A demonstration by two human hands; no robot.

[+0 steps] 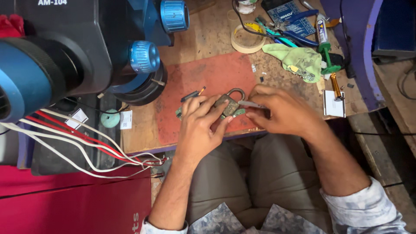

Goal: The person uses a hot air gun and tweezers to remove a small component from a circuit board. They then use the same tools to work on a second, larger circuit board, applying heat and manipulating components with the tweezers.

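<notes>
Left hand: left hand [200, 123] is closed on a small old padlock [231, 104], fingers curled over its left side and thumb under it, pinning it near the front edge of the red work mat [208, 78].
Right hand: right hand [279, 112] is pinched shut around a thin metal tool [250, 104] (tweezers or a pick, too slim to tell which), its tip touching the padlock's right side.
Padlock position: it sits between the two hands, shackle pointing away from the person, body towards them.
Padlock long axis: runs roughly front to back, tilted a little to the right at the shackle end.
Tool axis: lies nearly left to right, so it meets the padlock crosswise.
Direction from right hand: the padlock lies just to the left of the fingertips, touching the tool tip.
Nearer hand: the left one, already wrapped on the padlock; the right reaches it only through the tool.
Under the padlock: a small green circuit board [234, 113] peeks out below it, partly hidden by the fingers.
Around: a microscope [78, 52] with blue knobs stands to the left on the wooden table [203, 39]; a tape roll [247, 39], a green cloth [297, 58] and blue-handled pliers [294, 37] lie well apart at the far side.
</notes>
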